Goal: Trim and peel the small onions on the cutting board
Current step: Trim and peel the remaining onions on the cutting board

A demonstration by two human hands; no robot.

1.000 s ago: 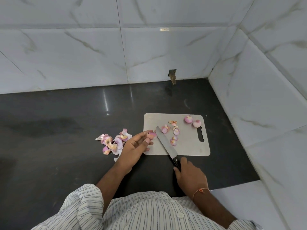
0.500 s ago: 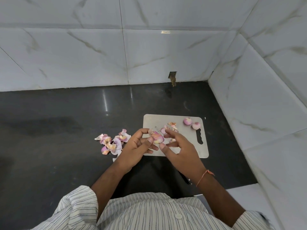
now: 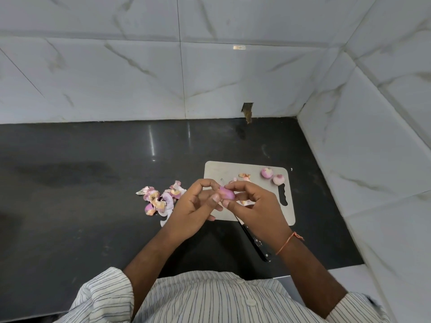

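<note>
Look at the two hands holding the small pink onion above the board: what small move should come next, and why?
Probably strip the loose skin off the small pink onion. The left hand and right hand both pinch it above the grey rectangular cutting board, the black-handled knife lies put down, and two peeled onions already sit at the board's far corner.

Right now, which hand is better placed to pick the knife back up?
The right hand, probably. The knife lies just beneath it, handle toward the right wrist, while the left hand sits farther off. Both hold the onion.
</note>
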